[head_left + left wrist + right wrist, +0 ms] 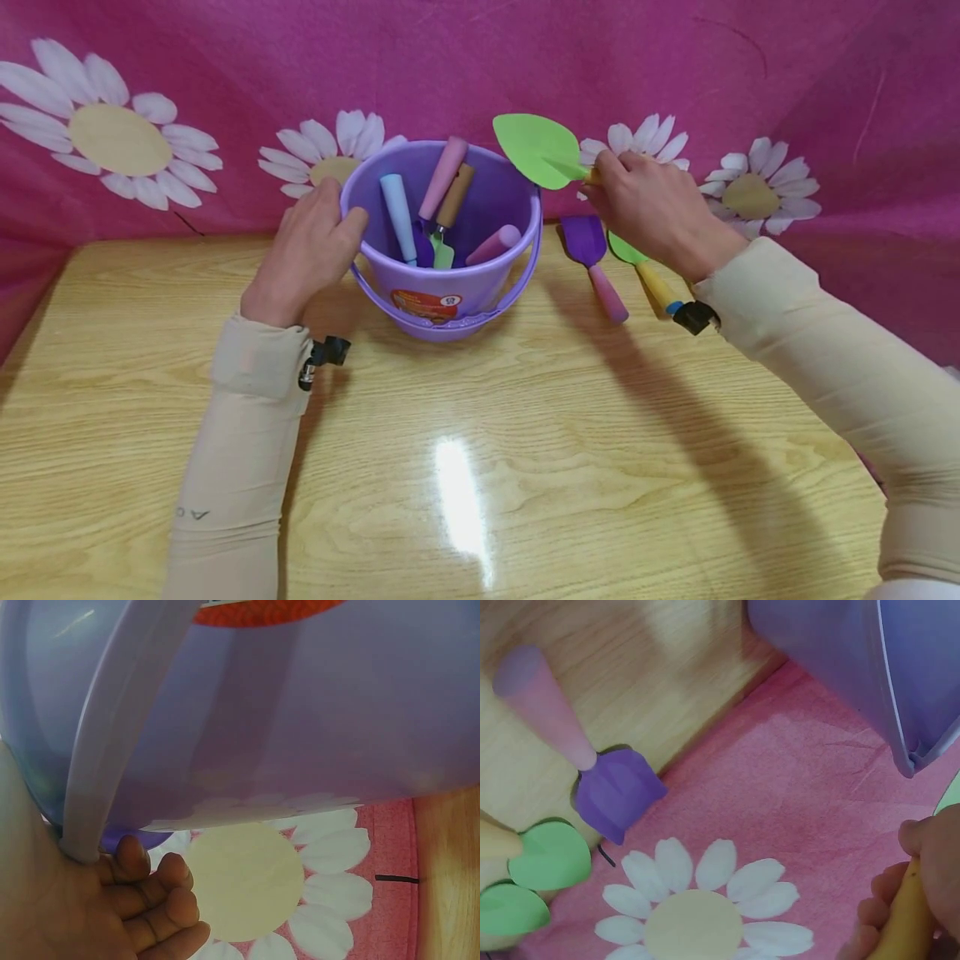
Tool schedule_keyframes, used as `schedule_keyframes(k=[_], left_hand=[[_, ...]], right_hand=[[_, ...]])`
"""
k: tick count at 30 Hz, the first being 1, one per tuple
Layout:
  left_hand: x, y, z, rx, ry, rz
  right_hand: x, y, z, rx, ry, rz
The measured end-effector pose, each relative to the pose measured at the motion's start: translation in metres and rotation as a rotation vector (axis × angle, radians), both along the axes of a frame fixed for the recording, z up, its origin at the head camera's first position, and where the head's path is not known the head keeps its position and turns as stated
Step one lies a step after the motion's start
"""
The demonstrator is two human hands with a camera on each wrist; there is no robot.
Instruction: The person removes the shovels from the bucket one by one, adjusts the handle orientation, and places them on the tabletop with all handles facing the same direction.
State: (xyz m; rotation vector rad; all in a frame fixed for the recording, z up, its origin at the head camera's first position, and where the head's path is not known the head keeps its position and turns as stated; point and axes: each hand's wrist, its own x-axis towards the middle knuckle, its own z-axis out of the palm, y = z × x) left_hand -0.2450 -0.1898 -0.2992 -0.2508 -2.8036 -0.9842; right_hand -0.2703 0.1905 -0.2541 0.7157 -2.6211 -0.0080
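A purple bucket (442, 292) stands at the back of the table, its handle hanging down in front. My left hand (303, 250) grips its left rim; in the left wrist view the curled fingers (154, 896) show beside the handle's end. My right hand (660, 208) holds a toy trowel by its yellow handle (907, 922). The green leaf-shaped blade (536, 150) is raised over the bucket's right rim, pointing left. Inside the bucket lean tools with a blue handle (399, 217), a brown handle (456, 196) and pink handles (495, 244).
Right of the bucket, a purple shovel (585, 242) with a pink handle lies on the wooden table (375, 467). Beside it are a green trowel with a yellow handle (658, 287) and, in the right wrist view, another green blade (514, 909). A pink flowered cloth (465, 67) hangs behind.
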Motion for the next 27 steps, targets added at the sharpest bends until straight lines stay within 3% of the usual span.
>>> schedule_keyframes(k=[13, 27], left_hand=[[0.000, -0.001, 0.000, 0.014, -0.015, -0.002], [0.000, 0.000, 0.001, 0.022, -0.033, 0.000]], right_hand=[[0.000, 0.011, -0.028, -0.090, -0.071, -0.064], [0.000, 0.019, -0.074, -0.201, -0.165, -0.172]])
